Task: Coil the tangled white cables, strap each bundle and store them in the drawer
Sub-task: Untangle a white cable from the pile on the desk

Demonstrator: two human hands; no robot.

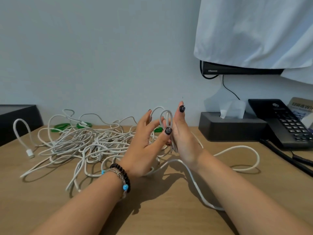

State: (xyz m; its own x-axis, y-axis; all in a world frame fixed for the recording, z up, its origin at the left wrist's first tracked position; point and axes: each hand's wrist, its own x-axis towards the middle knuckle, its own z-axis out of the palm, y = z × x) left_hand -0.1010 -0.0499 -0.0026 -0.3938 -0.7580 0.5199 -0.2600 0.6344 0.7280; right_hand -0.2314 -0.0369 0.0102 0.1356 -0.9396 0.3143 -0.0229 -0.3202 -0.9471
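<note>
A tangled heap of white cables (81,145) lies on the wooden desk (160,214), left of centre. Both hands are raised above it. My right hand (183,139) holds a small coil of white cable (166,119) upright against its palm. My left hand (145,146) presses its thumb on that coil, and a cable loop runs over its fingers. The coil's loose end (243,160) trails in a wide loop over the desk to the right. Green straps (62,127) lie behind the heap near the wall. No drawer is in view.
A black tissue box (232,128) and a black desk phone (284,122) stand at the right by the wall. A black box (18,121) sits at the left edge. A cloth-covered screen (254,39) hangs above the right side.
</note>
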